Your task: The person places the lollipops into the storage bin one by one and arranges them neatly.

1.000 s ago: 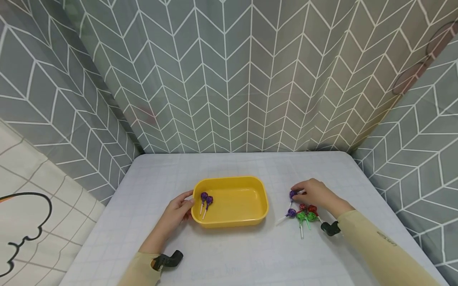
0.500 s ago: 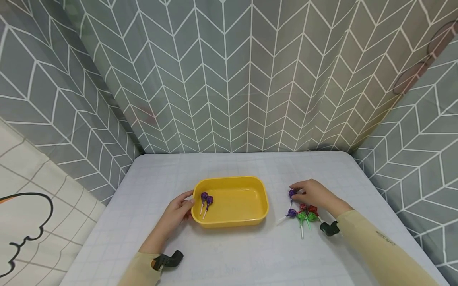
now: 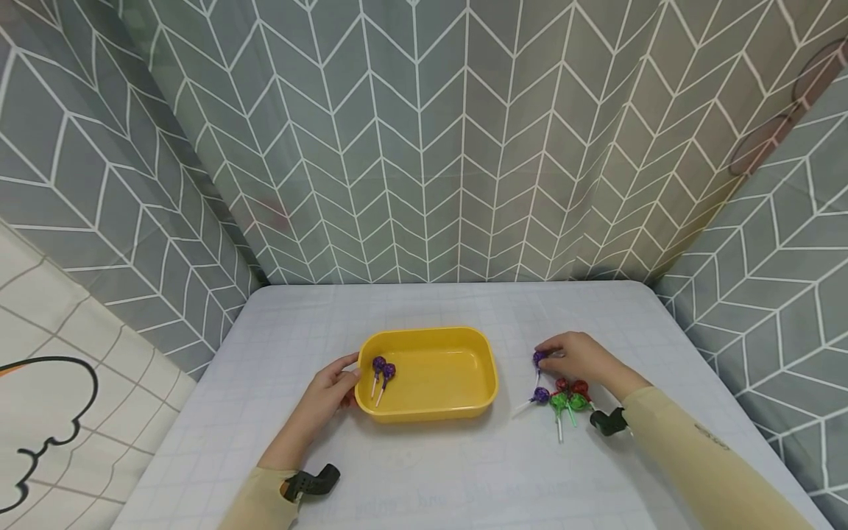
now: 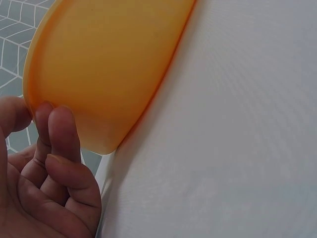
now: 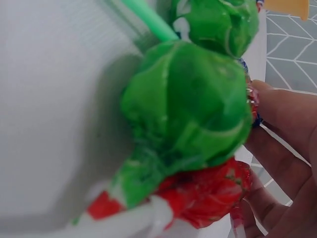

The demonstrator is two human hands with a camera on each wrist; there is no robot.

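Note:
My left hand (image 3: 327,389) grips the left end of a yellow tray (image 3: 440,372), thumb at the rim. In the left wrist view its fingers lie against the tray's outer wall (image 4: 109,54). Two purple lollipops (image 3: 388,372) rest inside, near the left end. To the right of the tray, my right hand (image 3: 586,358) pinches the head of another purple lollipop (image 3: 537,359); its stick points toward me. Beside that hand lie one more purple lollipop (image 3: 541,396), two green lollipops (image 3: 559,402) and two red lollipops (image 3: 579,388). A green lollipop (image 5: 188,104) fills the right wrist view, partly hiding the hand.
A white cloth with faint grid lines covers the table (image 3: 424,471). Grey curtains (image 3: 424,147) with white chevrons stand behind and at both sides. A dark wrist camera (image 3: 311,482) sits on each wrist, the right one close to the lollipop sticks.
My right hand has shifted very slightly left with the purple lollipop between its fingers. The left hand and the tray look nearly unchanged.

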